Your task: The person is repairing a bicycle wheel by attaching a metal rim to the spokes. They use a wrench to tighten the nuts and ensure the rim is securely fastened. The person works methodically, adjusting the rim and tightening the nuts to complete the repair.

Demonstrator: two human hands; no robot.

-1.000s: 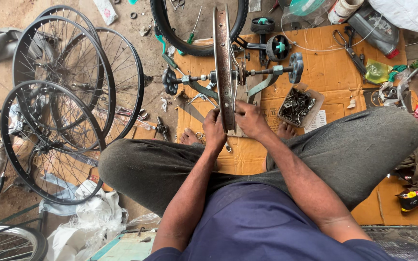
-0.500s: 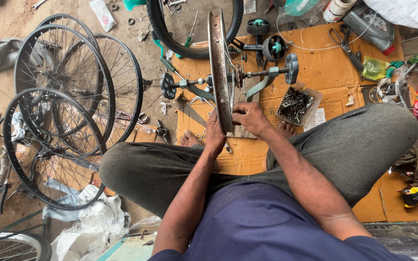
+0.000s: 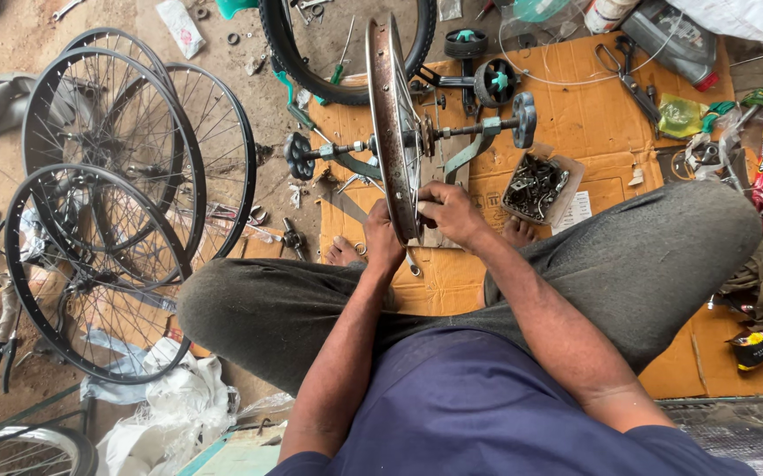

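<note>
wheels (image 3: 108, 203) left, parts tray (image 3: 535, 185) right (on cardboard (image 3: 575, 97))

Both forearms reach forward between bent knees; left hand (image 3: 384, 240) curled, fingers closed, knuckles up; right hand (image 3: 448, 211) just beside it, fingers bent inward, wrist slightly raised.

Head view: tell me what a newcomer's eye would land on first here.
First, the rusty wheel rim standing edge-on in a truing stand at the centre, on the brown cardboard. The left hand and the right hand grip its near edge from either side. Next, three black spoked wheels overlap on the dirt floor at the left, and a small tray of metal parts sits just right of the stand.
</note>
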